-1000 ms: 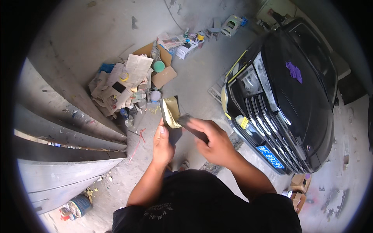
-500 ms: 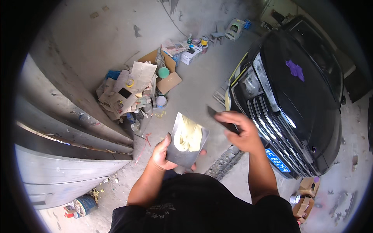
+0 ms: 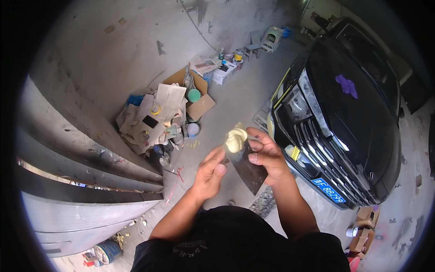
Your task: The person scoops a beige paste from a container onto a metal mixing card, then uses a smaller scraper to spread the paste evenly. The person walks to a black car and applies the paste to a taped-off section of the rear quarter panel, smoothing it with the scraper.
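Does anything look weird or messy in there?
Yes: what looks like a purple glove lies crumpled on the black car's hood, an unusual place. A patchy whitish strip on the hood's front edge looks unlike the black beside it. Papers are heaped untidily near the wall.

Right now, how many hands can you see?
2: the left hand is close beside the pale yellow paste, and the right hand holds the dark flat plate. No other hand shows.

Forearms (image 3: 181,216) forward; fingers (image 3: 262,136) bent
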A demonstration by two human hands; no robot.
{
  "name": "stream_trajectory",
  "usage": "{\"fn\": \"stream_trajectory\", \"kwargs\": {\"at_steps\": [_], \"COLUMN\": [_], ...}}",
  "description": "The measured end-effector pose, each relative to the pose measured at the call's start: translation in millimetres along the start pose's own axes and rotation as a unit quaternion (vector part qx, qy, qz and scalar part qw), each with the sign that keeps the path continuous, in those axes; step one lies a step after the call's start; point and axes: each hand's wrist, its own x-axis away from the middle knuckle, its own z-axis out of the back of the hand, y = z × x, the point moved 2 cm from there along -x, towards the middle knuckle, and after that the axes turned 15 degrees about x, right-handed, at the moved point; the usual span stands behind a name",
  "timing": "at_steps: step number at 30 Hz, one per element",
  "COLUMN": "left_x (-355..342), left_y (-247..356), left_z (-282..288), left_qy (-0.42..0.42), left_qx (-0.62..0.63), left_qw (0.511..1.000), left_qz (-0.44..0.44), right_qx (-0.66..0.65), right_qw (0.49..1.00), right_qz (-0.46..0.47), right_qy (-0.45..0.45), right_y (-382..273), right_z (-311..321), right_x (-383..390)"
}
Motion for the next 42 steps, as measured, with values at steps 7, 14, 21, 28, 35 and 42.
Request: {"fn": "stream_trajectory", "kwargs": {"at_steps": [7,14,21,28,35,42], "left_x": [3,-8,-24,-13,-13,-1], "left_y": [-14,-9,-32,-46,-44,-28], "left_z": [73,89,87,99,116,110], "left_qy": [-0.055,-0.140,0.108,0.114,0.085,-0.183], "left_qx": [0.572,0.636,0.419,0.283,0.505,0.659], "left_qw": [0.756,0.706,0.892,0.945,0.817,0.653], "left_qz": [0.314,0.278,0.133,0.121,0.264,0.327], "right_qx": [0.425,0.579,0.690,0.608,0.606,0.615], "right_qw": [0.854,0.804,0.687,0.768,0.770,0.743], "right_qz": [0.292,0.115,0.203,0.139,0.165,0.260], "right_qy": [-0.068,-0.065,0.105,0.149,0.107,-0.033], "right_y": [-60,-33,-3,-20,-5,-26], "right_z": [-40,-74,-94,-102,-92,-77], "right_x": [-14,-57,-68,-65,-32,-46]}}
